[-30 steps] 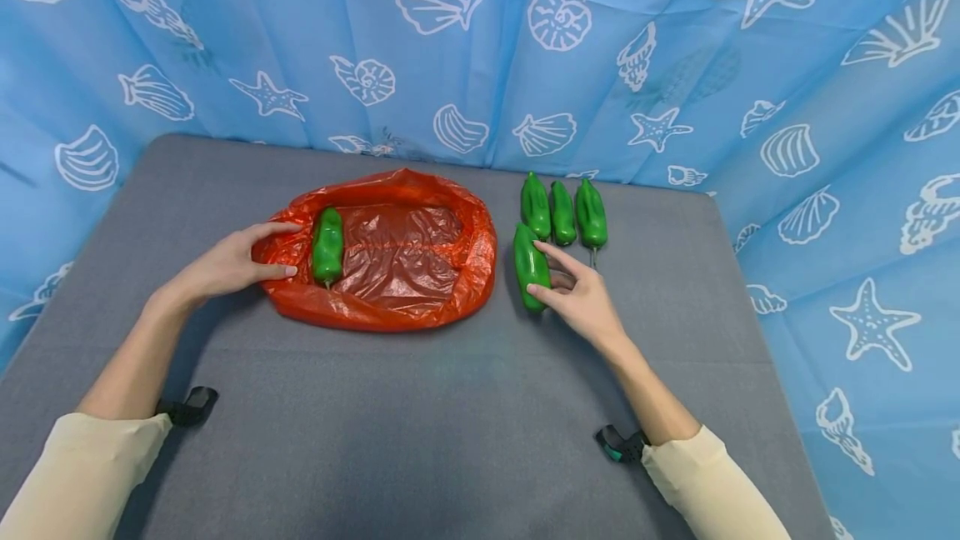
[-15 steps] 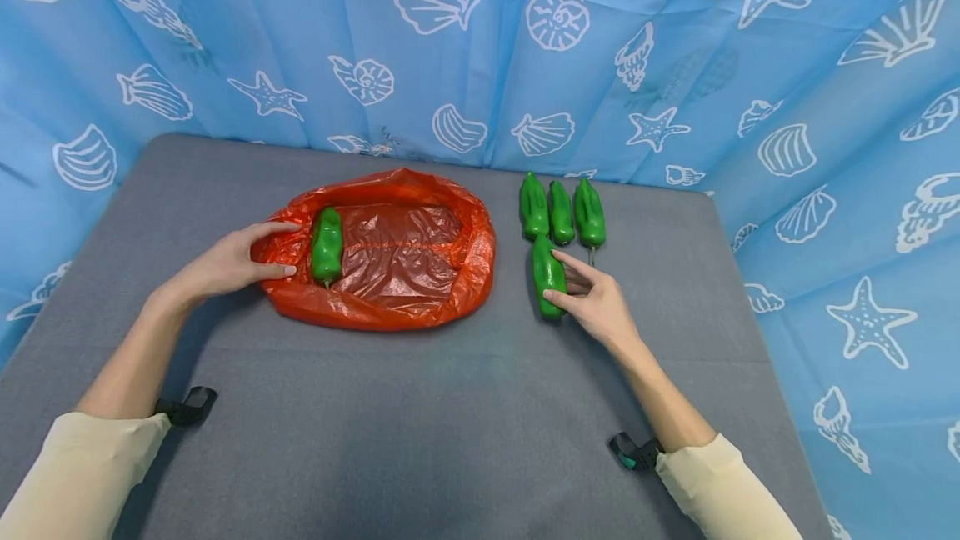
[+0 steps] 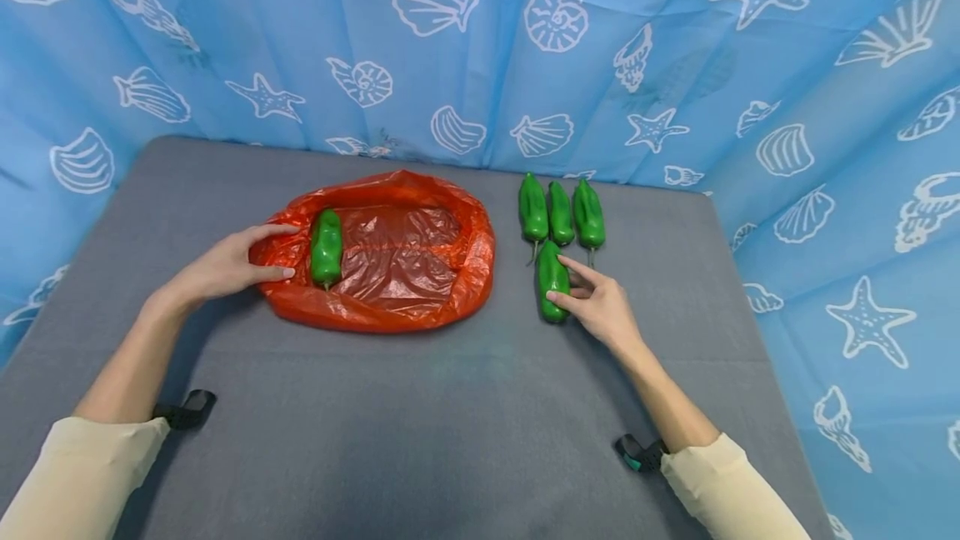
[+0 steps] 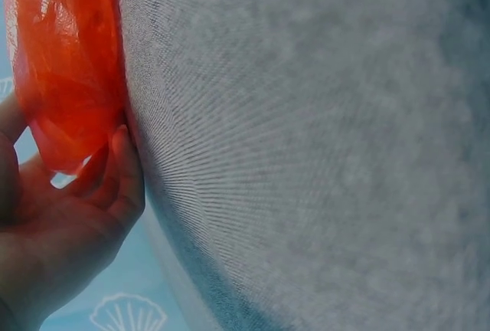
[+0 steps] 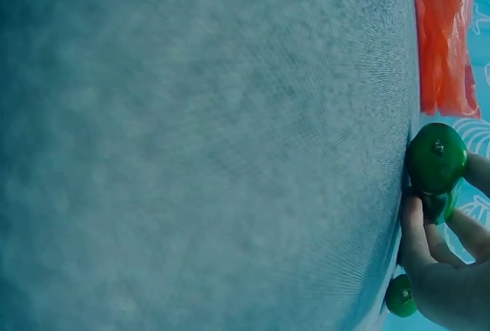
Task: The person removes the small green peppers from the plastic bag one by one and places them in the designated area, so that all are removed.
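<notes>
A red plastic bag lies spread with its mouth up, and one green pepper is inside at its left. My left hand touches the bag's left edge, fingers around the rim; the left wrist view shows the hand cupped about the red plastic. On the right, my right hand grips a green pepper between thumb and fingers, low at the table surface. In the right wrist view this pepper is seen end-on, beside the hand.
Three more green peppers stand in a row behind the held one: left, middle and right. The grey tabletop meets a blue curtain with white shell prints at the back and sides.
My right hand has moved right with its pepper, away from the bag, to just in front of the row. The left hand and the bag have hardly moved.
</notes>
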`<state>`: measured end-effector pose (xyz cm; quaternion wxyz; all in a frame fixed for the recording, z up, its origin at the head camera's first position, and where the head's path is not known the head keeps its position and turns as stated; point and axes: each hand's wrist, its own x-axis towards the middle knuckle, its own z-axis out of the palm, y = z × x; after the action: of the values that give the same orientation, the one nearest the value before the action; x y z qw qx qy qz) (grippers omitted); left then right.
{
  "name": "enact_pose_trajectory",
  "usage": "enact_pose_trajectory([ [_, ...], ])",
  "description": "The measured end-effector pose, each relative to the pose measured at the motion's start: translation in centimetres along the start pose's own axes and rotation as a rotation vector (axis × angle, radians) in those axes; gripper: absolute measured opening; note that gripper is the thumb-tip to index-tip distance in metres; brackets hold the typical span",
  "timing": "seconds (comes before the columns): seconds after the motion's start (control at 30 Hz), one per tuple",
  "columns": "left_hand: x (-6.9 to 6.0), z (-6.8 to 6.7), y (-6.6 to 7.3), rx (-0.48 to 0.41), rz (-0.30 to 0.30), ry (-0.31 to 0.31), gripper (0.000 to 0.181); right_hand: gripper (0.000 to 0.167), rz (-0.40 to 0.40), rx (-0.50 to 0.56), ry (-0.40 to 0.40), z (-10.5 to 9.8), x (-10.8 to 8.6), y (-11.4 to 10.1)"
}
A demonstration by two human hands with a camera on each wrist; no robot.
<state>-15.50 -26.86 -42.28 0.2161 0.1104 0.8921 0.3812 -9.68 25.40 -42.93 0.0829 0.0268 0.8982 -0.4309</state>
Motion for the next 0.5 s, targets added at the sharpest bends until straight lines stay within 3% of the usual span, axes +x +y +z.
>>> enact_pose_trajectory([
  [0.5,0.07,0.09,-0.14,-0.004,0.002,-0.007,0.073,0.060,-0.059,-0.075,0.043,0.28,0.22,0.23],
])
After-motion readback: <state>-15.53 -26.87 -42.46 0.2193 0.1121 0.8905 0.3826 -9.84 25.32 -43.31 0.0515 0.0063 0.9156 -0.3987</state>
